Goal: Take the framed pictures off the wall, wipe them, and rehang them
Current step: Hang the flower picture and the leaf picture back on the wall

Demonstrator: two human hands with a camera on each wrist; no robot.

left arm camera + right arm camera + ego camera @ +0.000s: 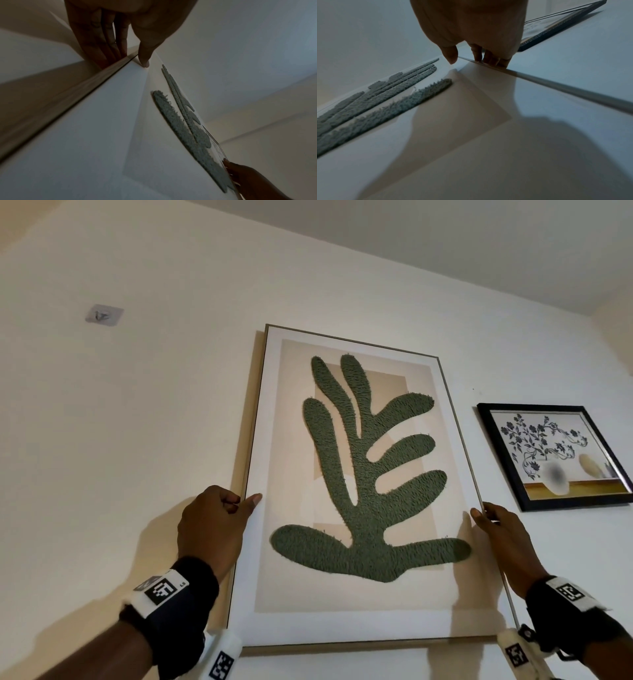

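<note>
Two framed pictures [359, 491] [555, 453]; one wall hook [103, 314]; two hands [215, 529] [503, 535].

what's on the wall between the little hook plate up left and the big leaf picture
Nothing: in the head view only bare wall runs from the hook plate to the leaf picture.

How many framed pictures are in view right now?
2. The leaf picture is held against the wall by the left hand and right hand; the black-framed flower picture hangs right of it. Others may be out of view.
</note>
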